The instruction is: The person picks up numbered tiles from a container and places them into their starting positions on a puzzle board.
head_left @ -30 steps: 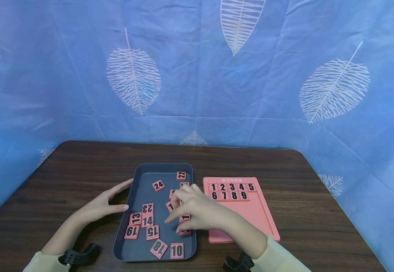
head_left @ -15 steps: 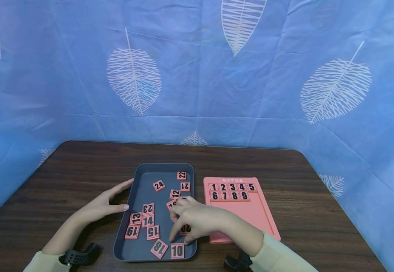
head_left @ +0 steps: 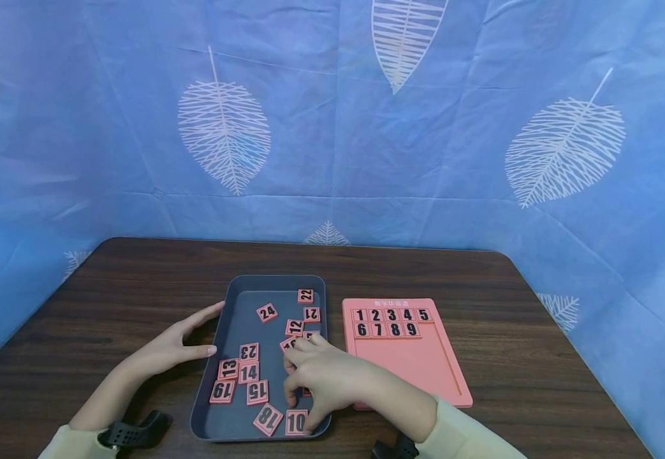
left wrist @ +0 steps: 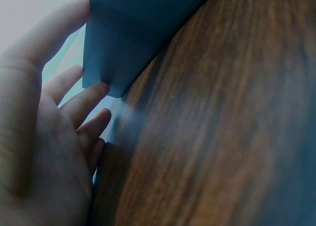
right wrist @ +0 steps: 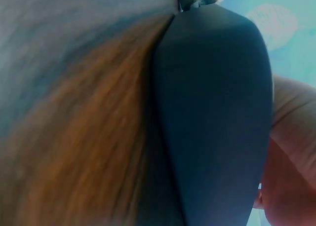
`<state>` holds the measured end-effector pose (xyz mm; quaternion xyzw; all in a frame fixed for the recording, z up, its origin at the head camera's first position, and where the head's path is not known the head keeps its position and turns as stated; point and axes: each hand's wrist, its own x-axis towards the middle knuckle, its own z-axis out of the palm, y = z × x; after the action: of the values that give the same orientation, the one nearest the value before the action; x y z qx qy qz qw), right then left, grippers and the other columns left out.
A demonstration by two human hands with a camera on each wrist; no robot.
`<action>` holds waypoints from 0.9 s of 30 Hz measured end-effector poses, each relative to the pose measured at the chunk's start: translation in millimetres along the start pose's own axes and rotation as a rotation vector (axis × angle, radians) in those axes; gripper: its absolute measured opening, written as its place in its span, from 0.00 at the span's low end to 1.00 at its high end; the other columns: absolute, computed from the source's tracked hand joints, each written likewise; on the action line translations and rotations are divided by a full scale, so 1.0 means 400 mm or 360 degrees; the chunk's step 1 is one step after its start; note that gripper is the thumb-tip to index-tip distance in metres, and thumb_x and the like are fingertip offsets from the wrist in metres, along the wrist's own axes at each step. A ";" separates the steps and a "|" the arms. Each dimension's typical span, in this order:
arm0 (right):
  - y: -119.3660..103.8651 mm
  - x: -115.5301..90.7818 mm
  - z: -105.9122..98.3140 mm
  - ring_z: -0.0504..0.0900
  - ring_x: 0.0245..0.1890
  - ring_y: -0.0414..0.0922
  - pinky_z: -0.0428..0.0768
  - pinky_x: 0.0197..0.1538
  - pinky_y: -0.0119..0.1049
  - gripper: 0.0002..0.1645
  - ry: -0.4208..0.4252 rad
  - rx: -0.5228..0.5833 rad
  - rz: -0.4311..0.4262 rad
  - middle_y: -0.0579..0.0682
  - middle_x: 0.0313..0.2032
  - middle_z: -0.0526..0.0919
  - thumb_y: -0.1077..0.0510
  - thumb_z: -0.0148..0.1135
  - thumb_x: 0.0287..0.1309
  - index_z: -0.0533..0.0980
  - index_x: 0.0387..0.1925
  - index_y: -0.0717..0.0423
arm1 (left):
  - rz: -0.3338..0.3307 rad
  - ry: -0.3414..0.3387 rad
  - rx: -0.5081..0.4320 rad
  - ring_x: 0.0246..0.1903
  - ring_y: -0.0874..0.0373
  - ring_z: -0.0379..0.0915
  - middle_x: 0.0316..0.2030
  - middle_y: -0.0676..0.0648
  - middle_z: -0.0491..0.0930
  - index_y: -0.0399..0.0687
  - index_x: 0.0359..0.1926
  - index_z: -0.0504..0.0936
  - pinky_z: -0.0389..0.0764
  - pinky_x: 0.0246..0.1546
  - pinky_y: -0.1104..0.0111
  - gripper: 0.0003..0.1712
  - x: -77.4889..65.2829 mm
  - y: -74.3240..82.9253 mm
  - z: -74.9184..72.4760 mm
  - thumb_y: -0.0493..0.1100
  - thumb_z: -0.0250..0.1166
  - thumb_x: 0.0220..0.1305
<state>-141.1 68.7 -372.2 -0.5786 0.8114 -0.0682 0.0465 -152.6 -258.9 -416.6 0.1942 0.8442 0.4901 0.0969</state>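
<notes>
In the head view a dark grey tray (head_left: 206, 408) holds pink-edged number tiles. My left hand (head_left: 174, 344) rests against the tray's left rim, fingers spread, thumb on the edge; the left wrist view shows those fingers (left wrist: 86, 102) along the tray's outer wall. Over the tray's lower right, my right hand (head_left: 326, 376) pinches the tile marked 10 (head_left: 295, 422): the thumb is at its right edge, the bent index finger at its upper edge. Several tiles under this hand are partly hidden. The right wrist view shows mostly the tray wall (right wrist: 212, 112) and part of the hand.
Right of the tray lies a pink number puzzle board (head_left: 412, 366), tiles 1 to 9 set in its top two rows. Loose tiles such as 24 (head_left: 266, 312), 22 (head_left: 306, 296) and 18 (head_left: 268, 419) lie in the tray. A leaf-print blue cloth (head_left: 332, 140) hangs behind the table.
My right hand has moved down the tray toward the near right corner, uncovering tiles 12 and 21. Tile 10 has shifted slightly left at its thumb. The left hand has stayed put.
</notes>
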 end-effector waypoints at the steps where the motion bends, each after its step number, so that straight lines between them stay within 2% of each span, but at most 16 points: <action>1: -0.003 0.001 0.000 0.60 0.39 0.34 0.57 0.41 0.30 0.17 -0.0003 -0.0016 0.0008 0.34 0.33 0.64 0.34 0.78 0.32 0.82 0.25 0.31 | 0.0003 -0.0001 0.0002 0.67 0.30 0.43 0.71 0.34 0.51 0.50 0.74 0.54 0.51 0.53 0.29 0.43 0.000 -0.002 0.000 0.42 0.65 0.63; 6: -0.012 0.004 0.000 0.60 0.38 0.35 0.57 0.40 0.30 0.16 0.0015 -0.0074 0.0043 0.34 0.33 0.64 0.38 0.79 0.30 0.81 0.23 0.33 | -0.0012 0.0009 -0.0008 0.68 0.31 0.43 0.71 0.35 0.51 0.51 0.74 0.54 0.51 0.54 0.29 0.43 0.001 -0.009 0.000 0.43 0.65 0.63; 11: -0.009 0.002 0.005 0.60 0.38 0.35 0.57 0.40 0.30 0.16 0.0110 -0.0066 0.0073 0.35 0.34 0.65 0.43 0.78 0.28 0.81 0.23 0.37 | -0.0021 0.0013 -0.0007 0.68 0.31 0.43 0.71 0.35 0.51 0.51 0.74 0.54 0.51 0.54 0.29 0.43 0.000 -0.008 0.002 0.44 0.65 0.63; 17: 0.007 -0.007 -0.013 0.61 0.39 0.36 0.56 0.39 0.30 0.16 0.0226 -0.0087 0.0068 0.37 0.36 0.67 0.42 0.78 0.30 0.81 0.25 0.39 | 0.0000 0.0011 -0.0013 0.68 0.31 0.43 0.71 0.35 0.51 0.50 0.74 0.54 0.49 0.54 0.29 0.43 0.000 -0.004 0.001 0.43 0.65 0.63; 27: 0.046 -0.084 -0.063 0.58 0.38 0.38 0.56 0.39 0.35 0.15 0.0321 -0.0002 0.0239 0.38 0.38 0.66 0.46 0.76 0.35 0.82 0.28 0.43 | 0.0013 -0.0004 -0.0017 0.67 0.31 0.43 0.71 0.34 0.51 0.50 0.75 0.53 0.51 0.53 0.29 0.43 -0.001 -0.002 0.001 0.42 0.65 0.64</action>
<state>-151.3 107.7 -350.6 -0.5064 0.8531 -0.1217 -0.0307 -152.2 -259.1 -417.6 0.1975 0.8407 0.4948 0.0970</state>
